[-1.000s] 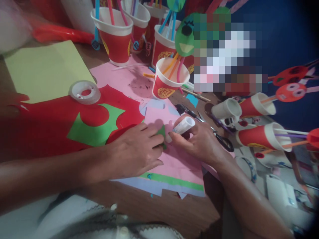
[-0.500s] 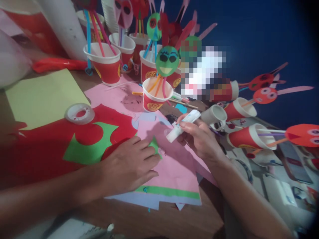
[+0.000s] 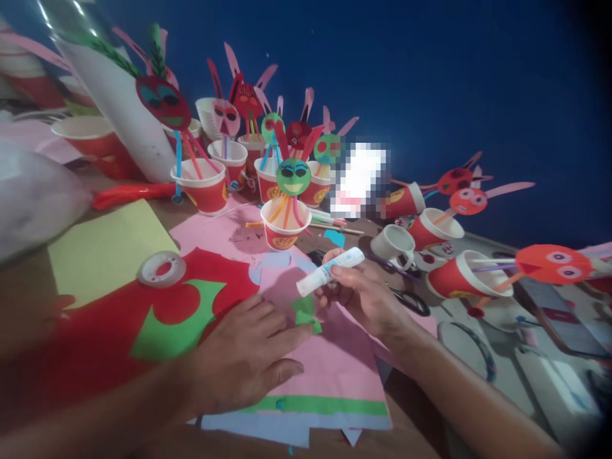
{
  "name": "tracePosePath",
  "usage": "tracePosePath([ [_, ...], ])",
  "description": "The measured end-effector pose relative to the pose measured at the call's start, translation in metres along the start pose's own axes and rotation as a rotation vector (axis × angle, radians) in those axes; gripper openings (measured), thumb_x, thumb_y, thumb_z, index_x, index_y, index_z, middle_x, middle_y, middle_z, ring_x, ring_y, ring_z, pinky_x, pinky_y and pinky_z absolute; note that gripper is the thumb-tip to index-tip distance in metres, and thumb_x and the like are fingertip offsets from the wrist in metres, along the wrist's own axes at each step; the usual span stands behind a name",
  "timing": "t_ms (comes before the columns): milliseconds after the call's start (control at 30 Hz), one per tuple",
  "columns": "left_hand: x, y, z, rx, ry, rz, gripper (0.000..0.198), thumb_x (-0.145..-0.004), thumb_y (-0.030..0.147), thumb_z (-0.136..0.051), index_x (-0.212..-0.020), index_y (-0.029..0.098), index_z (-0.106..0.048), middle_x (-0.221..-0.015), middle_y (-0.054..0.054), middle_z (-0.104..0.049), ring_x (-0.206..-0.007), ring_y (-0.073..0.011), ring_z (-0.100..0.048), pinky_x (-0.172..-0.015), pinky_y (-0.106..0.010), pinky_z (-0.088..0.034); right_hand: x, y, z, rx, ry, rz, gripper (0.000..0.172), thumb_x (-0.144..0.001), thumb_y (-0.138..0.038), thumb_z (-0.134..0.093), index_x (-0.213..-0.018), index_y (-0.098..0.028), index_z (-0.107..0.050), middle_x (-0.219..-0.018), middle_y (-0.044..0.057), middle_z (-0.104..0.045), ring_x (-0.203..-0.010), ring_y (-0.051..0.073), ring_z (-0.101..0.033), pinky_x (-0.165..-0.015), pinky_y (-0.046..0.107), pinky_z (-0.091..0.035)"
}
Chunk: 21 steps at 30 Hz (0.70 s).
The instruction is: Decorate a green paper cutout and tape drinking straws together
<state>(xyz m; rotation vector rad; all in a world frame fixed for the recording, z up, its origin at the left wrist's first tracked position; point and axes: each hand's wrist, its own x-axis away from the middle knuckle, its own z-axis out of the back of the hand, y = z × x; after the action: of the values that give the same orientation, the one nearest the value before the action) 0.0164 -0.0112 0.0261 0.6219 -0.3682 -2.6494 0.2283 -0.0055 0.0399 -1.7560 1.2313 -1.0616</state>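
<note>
A white glue stick [image 3: 315, 278] with blue print is gripped in my right hand [image 3: 361, 290], slanted over the pink paper [image 3: 335, 363]. Its lower left end is just above a small green paper scrap [image 3: 305, 313]. My left hand [image 3: 253, 350] lies palm down on the papers, fingers stretched out, with the index fingertip at the lower edge of the green scrap. Beneath and beyond that hand is red paper [image 3: 105, 338] with round cut-outs. A larger green piece [image 3: 182, 319] lies on top of it.
A tape roll [image 3: 161, 269] rests by yellow paper [image 3: 109, 248]. Paper cups with puppet heads on straws, including a green-faced one [image 3: 293, 177], stand behind. At right are a white mug [image 3: 393, 245], scissors [image 3: 411, 301], tipped cups [image 3: 468, 274] and a phone [image 3: 561, 319].
My view has tilted upward, showing more wall and puppets. My right hand has brought the glue stick nearer the green scrap. My left index finger has stretched out to the scrap's edge.
</note>
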Motion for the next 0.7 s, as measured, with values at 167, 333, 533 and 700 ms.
tracePosePath([
  [167,-0.002,0.001,0.005,0.002,0.121,0.005,0.016,-0.091,0.023,-0.05,-0.101,0.017,-0.061,-0.081,-0.004,-0.069,-0.073,-0.0173,-0.062,-0.07,-0.029,-0.047,0.003,0.0,-0.004,-0.034,-0.073,0.036,0.022,-0.08,-0.029,-0.069,-0.092,-0.018,-0.054,-0.074,0.003,-0.07,-0.061,0.016,-0.067,-0.056,0.027,-0.052],
  [333,0.001,-0.003,0.005,0.049,0.15,0.021,0.01,-0.088,0.014,-0.053,-0.097,0.017,-0.058,-0.082,-0.003,-0.069,-0.073,-0.0154,-0.064,-0.069,-0.027,-0.047,0.005,0.003,-0.008,-0.079,-0.104,0.061,0.023,-0.079,-0.026,-0.071,-0.095,-0.019,-0.057,-0.078,0.002,-0.071,-0.067,0.013,-0.068,-0.062,0.023,-0.051],
  [533,0.003,-0.003,0.007,0.153,0.211,0.084,0.028,-0.085,0.019,-0.06,-0.113,0.018,-0.055,-0.099,-0.007,-0.068,-0.09,-0.0189,-0.064,-0.077,-0.028,-0.048,0.009,0.008,-0.011,-0.101,-0.036,0.128,0.02,-0.079,-0.024,-0.073,-0.093,-0.018,-0.061,-0.061,-0.005,-0.061,-0.055,0.006,-0.057,-0.055,0.016,-0.045],
  [700,-0.001,-0.005,0.014,0.553,0.309,0.452,0.021,-0.08,0.029,-0.065,-0.099,0.021,-0.064,-0.084,-0.003,-0.064,-0.072,-0.015,-0.06,-0.064,-0.024,-0.049,0.014,0.011,-0.022,-0.158,-0.079,0.172,0.024,-0.079,-0.022,-0.072,-0.099,-0.02,-0.059,-0.075,-0.001,-0.068,-0.068,0.01,-0.063,-0.064,0.022,-0.047],
])
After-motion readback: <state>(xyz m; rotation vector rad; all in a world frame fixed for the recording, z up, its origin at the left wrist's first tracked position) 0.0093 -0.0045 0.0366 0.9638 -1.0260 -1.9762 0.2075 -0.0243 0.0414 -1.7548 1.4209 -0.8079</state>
